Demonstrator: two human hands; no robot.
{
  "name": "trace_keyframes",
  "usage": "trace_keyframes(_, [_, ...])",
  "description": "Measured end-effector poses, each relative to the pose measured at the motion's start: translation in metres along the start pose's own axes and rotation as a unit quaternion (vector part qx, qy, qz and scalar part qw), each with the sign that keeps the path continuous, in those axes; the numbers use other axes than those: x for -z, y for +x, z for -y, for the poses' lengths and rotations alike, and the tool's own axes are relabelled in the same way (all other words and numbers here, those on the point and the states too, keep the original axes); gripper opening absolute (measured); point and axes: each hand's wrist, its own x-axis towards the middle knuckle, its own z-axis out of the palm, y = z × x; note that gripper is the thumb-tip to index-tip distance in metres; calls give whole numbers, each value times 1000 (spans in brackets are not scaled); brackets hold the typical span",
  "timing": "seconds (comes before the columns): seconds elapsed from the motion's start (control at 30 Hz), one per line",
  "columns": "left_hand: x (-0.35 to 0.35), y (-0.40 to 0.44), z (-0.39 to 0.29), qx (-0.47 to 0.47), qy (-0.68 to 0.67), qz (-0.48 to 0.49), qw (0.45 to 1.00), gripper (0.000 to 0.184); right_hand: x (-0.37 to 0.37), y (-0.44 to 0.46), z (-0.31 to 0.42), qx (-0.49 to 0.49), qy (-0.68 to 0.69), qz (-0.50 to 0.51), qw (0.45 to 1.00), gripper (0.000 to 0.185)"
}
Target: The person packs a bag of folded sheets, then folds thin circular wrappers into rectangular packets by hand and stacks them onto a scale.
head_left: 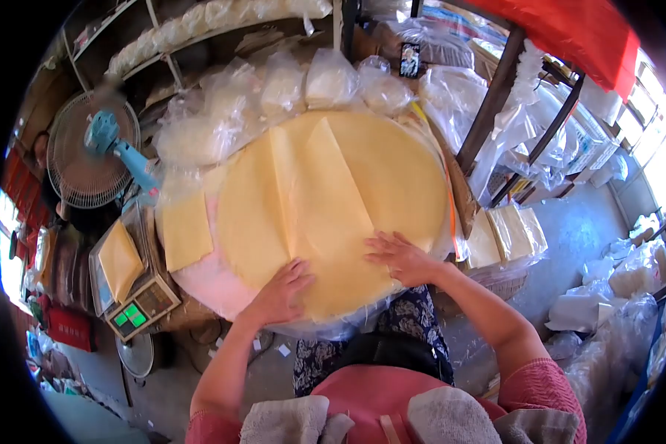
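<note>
A large round stack of thin yellow sheets [407, 170] lies on the work surface, over a pink cloth [214, 285]. Folds run up the middle of its top sheet, with two raised creases. My left hand [283, 292] rests on the near left part of the sheet, fingers spread, beside the lower end of the left crease. On the near right part lies my right hand [398, 257], its fingers spread by the lower end of the right crease. Neither hand grips anything that I can see.
A scale [142, 307] bearing a folded yellow packet [120, 260] stands at left, beside a square yellow stack [186, 231]. Behind it is a fan [92, 152]. Plastic-wrapped bundles [331, 80] line the far edge. Wrapped stacks [507, 235] lie at right, near a dark post [490, 103].
</note>
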Motion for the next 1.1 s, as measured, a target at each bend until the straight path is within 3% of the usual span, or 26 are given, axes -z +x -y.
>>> trace_keyframes(0.13, [8,2,-8,-4,-10,11,1000,70,9,2,12,-24,-6,33,999,64])
trace_keyframes(0.23, [7,4,-4,-4,-12,9,1000,73,-9,3,-4,6,55,-42,998,64])
trace_keyframes(0.33, [4,2,0,0,-23,-16,1000,71,-15,7,-5,-6,136,-126,983,47])
trace_keyframes(0.4, [-6,3,10,22,-33,-49,998,67,-5,10,4,-154,211,-105,960,42])
trace_keyframes(0.43, [-8,3,8,70,-110,-72,989,64,-2,12,7,-227,247,-93,937,40])
trace_keyframes(0.53, [-19,10,-12,174,-352,-171,904,55,-42,26,-19,-215,385,-294,848,14])
trace_keyframes(0.6, [-23,19,-24,185,-519,-270,790,49,-22,25,-12,-330,274,-210,879,17])
trace_keyframes(0.63, [-26,24,-25,204,-485,-280,803,48,-13,26,-6,-383,216,-164,883,25])
trace_keyframes(0.73, [-33,34,-26,264,-384,-304,831,45,-16,34,-7,-395,188,-173,882,41])
trace_keyframes(1.0, [-37,38,-23,340,-260,-278,860,45,-37,36,-11,-438,160,-168,869,41])
trace_keyframes(1.1, [-33,40,-23,360,-272,-247,858,49,-30,37,-7,-458,179,-160,856,41])
